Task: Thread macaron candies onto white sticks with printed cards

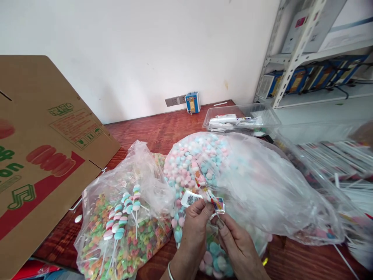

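Clear plastic with red, yellow and blue print makes the narrow wrapper (200,179), which is in front of the large bag (262,177), tilted, with pink pieces seen in its upper part. The left hand (196,223) pinches the wrapper near its lower end, thumb against fingers. The right hand (237,239) is also closed in a narrow pinch at this end, just beside the left; whether it holds the film or a thin stick, I cannot tell well. A white label (190,199) is near the left fingers.

The large bag contains pink, blue and white round candies. To its left is a bag of coloured rings (148,241), with striped lollipops (118,219) lying on top; farther left stands a cardboard box (61,155). Behind the large bag are a clear tray (272,118) and a small blue device (192,103). To its right is a container of white sticks (335,159).
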Tool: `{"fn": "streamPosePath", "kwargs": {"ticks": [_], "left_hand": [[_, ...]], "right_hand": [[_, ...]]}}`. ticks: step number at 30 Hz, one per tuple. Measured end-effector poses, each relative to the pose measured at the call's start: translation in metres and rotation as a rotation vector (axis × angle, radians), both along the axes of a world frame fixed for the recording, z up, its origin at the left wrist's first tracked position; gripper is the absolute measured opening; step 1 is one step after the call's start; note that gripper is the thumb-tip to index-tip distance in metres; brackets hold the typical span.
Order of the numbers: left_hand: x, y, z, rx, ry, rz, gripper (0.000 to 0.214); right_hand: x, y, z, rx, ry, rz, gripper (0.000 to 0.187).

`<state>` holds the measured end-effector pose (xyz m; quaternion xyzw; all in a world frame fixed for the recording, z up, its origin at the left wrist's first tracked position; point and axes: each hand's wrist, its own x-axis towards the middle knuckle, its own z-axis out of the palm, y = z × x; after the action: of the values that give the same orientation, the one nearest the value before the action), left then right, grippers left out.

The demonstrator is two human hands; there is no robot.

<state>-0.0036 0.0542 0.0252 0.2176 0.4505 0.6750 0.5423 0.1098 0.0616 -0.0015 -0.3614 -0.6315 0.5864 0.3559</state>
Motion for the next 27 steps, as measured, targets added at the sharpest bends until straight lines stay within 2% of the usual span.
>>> {"fn": "streamPosePath", "kwargs": {"ticks": [8,11,13,16,18,20,23,27], "left_hand": [[0.011,-0.005,0.000,0.009,0.043,-0.021,0.024],[0.009,-0.006,0.000,-0.005,0.087,-0.005,0.025],[0.004,-0.006,0.001,-0.033,0.214,0.028,0.026],[-0.004,-0.007,0.005,-0.079,0.531,0.120,0.025],[-0.007,-0.007,0.009,-0.093,0.698,0.167,0.023],[-0.007,-0.007,0.011,-0.084,0.772,0.174,0.021],[-0.001,-0.008,0.012,-0.059,0.746,0.143,0.021],[0.006,-0.008,0.008,-0.029,0.511,0.052,0.022]], "right_hand": [[-0.004,-0.007,-0.004,-0.196,0.134,-0.048,0.046],[-0.006,-0.003,-0.005,-0.270,0.170,-0.011,0.047],[-0.005,0.003,-0.002,-0.269,0.141,0.051,0.043],[0.000,0.014,0.008,-0.169,0.061,0.077,0.036],[0.002,0.019,0.014,-0.110,0.050,-0.006,0.030],[0.001,0.022,0.018,-0.077,0.064,-0.095,0.035],[-0.004,0.023,0.021,0.054,0.053,-0.209,0.028],[-0.007,0.028,0.024,0.318,0.028,-0.299,0.011]]}}
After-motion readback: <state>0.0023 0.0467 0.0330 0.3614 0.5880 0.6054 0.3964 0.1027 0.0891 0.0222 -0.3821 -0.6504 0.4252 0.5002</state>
